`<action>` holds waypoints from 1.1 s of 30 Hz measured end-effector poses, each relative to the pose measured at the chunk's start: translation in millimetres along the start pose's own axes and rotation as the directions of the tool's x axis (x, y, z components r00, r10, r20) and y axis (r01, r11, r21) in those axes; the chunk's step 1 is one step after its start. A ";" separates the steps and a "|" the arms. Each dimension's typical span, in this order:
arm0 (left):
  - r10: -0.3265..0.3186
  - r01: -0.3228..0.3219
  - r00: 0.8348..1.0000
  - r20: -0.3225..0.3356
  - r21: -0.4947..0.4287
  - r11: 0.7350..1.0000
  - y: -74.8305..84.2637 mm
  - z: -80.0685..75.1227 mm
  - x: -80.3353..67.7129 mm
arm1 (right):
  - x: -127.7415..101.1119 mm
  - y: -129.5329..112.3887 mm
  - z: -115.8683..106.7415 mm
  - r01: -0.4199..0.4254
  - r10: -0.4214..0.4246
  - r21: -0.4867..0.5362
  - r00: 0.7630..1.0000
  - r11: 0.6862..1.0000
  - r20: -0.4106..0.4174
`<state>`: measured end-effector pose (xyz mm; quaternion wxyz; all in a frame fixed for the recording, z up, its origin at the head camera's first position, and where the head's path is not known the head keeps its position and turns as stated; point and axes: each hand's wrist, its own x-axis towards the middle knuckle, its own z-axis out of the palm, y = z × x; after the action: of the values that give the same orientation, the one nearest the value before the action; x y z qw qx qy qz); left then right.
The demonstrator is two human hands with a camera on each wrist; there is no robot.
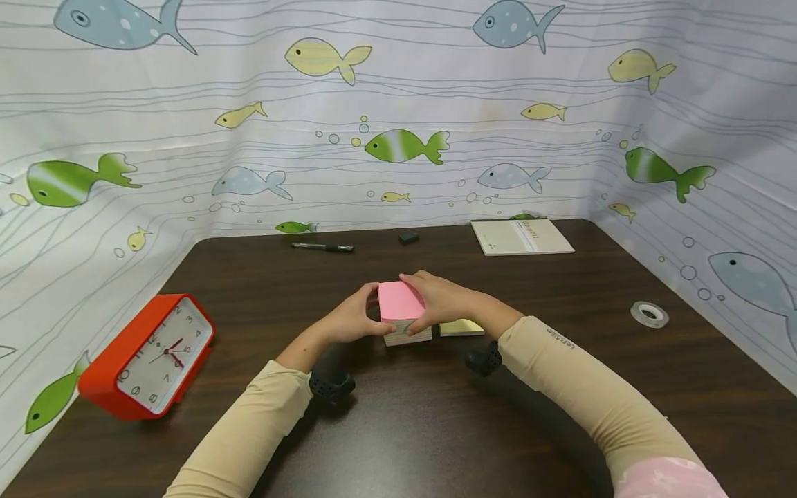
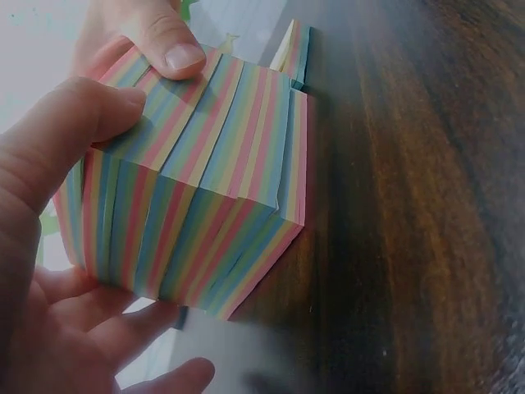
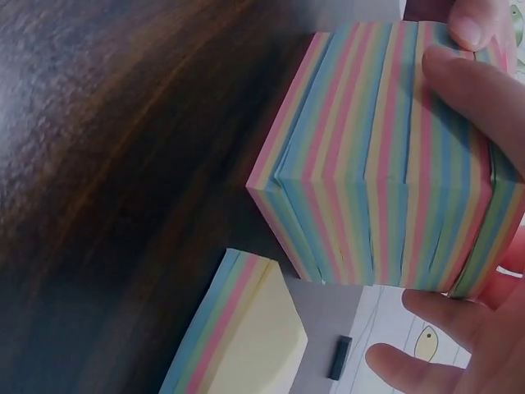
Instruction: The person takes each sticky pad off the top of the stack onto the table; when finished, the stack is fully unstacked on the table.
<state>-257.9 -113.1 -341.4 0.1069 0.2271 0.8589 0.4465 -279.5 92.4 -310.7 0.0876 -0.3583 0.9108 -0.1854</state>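
Note:
A tall block of stacked sticky note pads (image 1: 407, 335), with a pink top and striped pink, yellow, green and blue sides, stands on the dark wooden table. My left hand (image 1: 353, 319) grips its upper left, thumb on the near face, fingers round the far side. On the upper right my right hand (image 1: 445, 301) holds it the same way. Both thumbs come close together on the striped face (image 2: 221, 148). Just right of the block lies a thinner yellow-topped sticky note pad (image 3: 234, 328), partly behind my right wrist in the head view.
A red alarm clock (image 1: 156, 356) stands at the left. Along the back lie a pen (image 1: 322, 247), a small black eraser-like block (image 1: 408, 238) and a pale notebook (image 1: 521, 236). A white tape roll (image 1: 649, 315) sits at the right. Fish-printed curtain (image 1: 398, 83) surrounds the table.

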 end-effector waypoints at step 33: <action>-0.044 0.044 0.999 0.000 0.021 0.999 -1.7 -0.1 1.5 | -17.6 11.6 -7.7 -0.033 0.031 -0.022 0.996 0.999 -0.079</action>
<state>-259.8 -113.4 -342.7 0.1144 0.2094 0.8681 0.4352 -276.1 114.4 -307.8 0.0507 -0.3371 0.9213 -0.1871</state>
